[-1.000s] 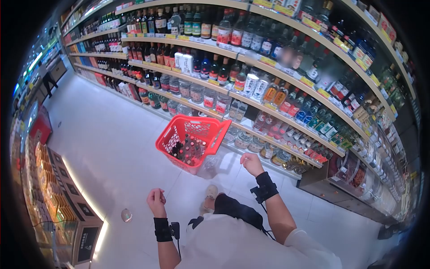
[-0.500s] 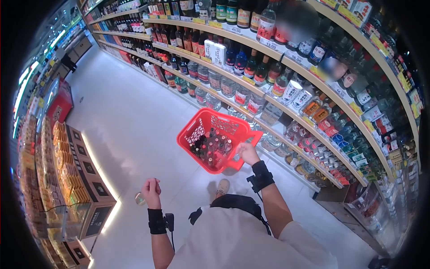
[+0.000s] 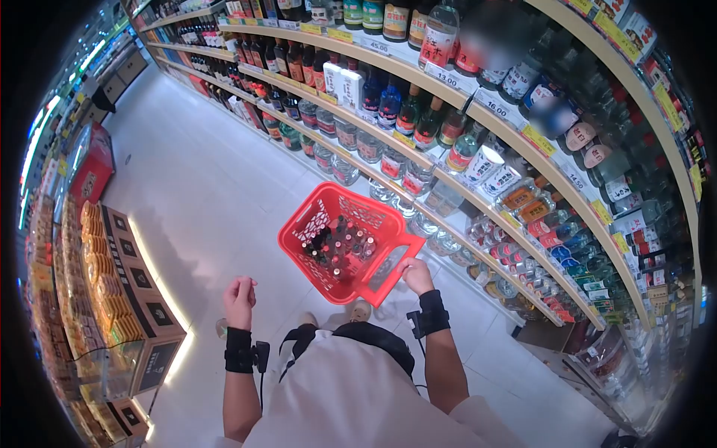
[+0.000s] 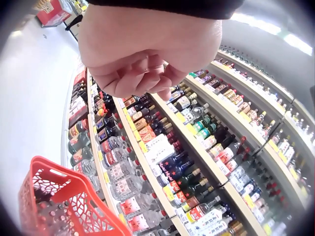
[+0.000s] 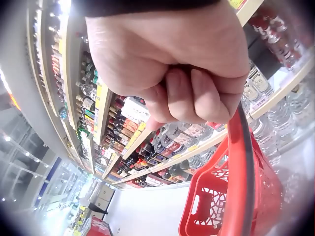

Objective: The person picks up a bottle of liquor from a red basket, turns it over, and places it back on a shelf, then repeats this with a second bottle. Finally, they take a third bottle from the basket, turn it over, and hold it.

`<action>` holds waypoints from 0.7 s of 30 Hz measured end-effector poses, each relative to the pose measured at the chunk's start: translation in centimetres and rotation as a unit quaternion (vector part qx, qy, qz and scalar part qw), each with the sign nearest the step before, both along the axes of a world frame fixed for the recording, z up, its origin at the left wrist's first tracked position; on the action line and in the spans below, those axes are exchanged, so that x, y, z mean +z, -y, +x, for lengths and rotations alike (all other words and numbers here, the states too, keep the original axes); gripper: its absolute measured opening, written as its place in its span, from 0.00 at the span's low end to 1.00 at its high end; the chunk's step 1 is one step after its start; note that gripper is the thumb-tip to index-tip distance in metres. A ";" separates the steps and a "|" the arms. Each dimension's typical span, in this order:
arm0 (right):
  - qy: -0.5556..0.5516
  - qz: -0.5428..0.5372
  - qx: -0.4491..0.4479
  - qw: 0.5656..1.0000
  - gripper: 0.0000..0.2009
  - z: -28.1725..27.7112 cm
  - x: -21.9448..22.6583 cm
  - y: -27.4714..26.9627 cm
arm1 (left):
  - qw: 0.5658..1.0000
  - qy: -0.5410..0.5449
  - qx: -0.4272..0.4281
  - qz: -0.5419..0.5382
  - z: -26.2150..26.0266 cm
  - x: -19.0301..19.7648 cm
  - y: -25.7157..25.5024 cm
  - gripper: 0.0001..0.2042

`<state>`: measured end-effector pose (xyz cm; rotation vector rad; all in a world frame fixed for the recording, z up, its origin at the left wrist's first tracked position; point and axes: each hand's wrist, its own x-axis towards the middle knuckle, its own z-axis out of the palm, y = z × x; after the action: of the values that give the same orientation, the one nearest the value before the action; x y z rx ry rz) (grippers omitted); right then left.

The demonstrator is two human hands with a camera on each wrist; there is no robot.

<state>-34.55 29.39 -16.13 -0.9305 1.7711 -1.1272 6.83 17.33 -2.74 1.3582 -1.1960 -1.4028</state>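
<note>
A red plastic shopping basket [image 3: 290, 250] with openwork walls stands in the aisle before my feet, with several small dark-capped bottles [image 3: 340, 245] inside. My right hand [image 3: 417, 276] grips the basket's red handle [image 5: 239, 177]; in the right wrist view its fingers are curled in toward the palm beside the handle. To the left of my body, my left hand [image 3: 239, 302] hangs with loosely curled fingers and holds nothing. Behind it in the left wrist view are the bottle shelves, with the basket at lower left.
Shelves packed with bottles [image 3: 388, 108] run along the right side of the aisle. A lit display of packaged goods [image 3: 112, 291] stands at the left, its base edge glowing. Farther back are a red cabinet [image 3: 93, 164] and a person [image 3: 97, 93].
My right hand has come to the basket's handle and taken hold of it. The basket now appears closer to my body. The left hand still hangs loosely at the left.
</note>
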 end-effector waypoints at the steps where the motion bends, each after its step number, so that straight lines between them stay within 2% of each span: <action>1: 0.010 -0.007 -0.012 1.000 0.11 -0.5 -0.3 -0.5 | 1.000 0.005 -0.014 0.007 -0.8 0.1 0.5 0.13; 5: 0.078 -0.021 -0.072 0.994 0.10 -1.3 -0.7 -1.5 | 0.996 0.021 -0.078 0.031 -3.6 0.3 2.8 0.12; 6: 0.058 -0.015 -0.082 0.995 0.10 -1.2 -0.7 -1.6 | 0.994 0.025 -0.098 0.032 -3.9 0.1 3.5 0.12; 9: 0.092 0.032 -0.120 0.988 0.10 -0.5 -1.2 -1.6 | 0.989 0.039 -0.141 0.029 -4.2 -0.4 5.8 0.12; 13: 0.090 0.009 -0.148 0.985 0.11 1.7 -2.5 -0.6 | 0.981 0.048 -0.181 0.038 -4.0 -1.1 9.5 0.13; 16: 0.019 -0.049 -0.201 0.978 0.12 3.9 -3.5 0.8 | 0.972 0.042 -0.226 0.045 -4.4 -2.2 13.8 0.13; 17: 0.098 0.007 -0.220 0.970 0.12 4.1 -3.3 1.0 | 0.968 0.038 -0.244 0.047 -4.4 -2.9 15.5 0.13; 19: -0.004 0.025 -0.260 0.965 0.12 6.0 -4.4 2.0 | 0.956 0.039 -0.287 0.045 -4.3 -4.3 19.3 0.13; 21: 0.014 0.079 -0.308 0.948 0.12 8.6 -2.7 3.4 | 0.947 0.047 -0.315 0.035 -4.6 -4.7 23.4 0.13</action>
<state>-25.93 25.97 -18.86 -0.2523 2.1615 -1.3356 2.24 -6.11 -7.48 1.1418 -1.7593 -1.8432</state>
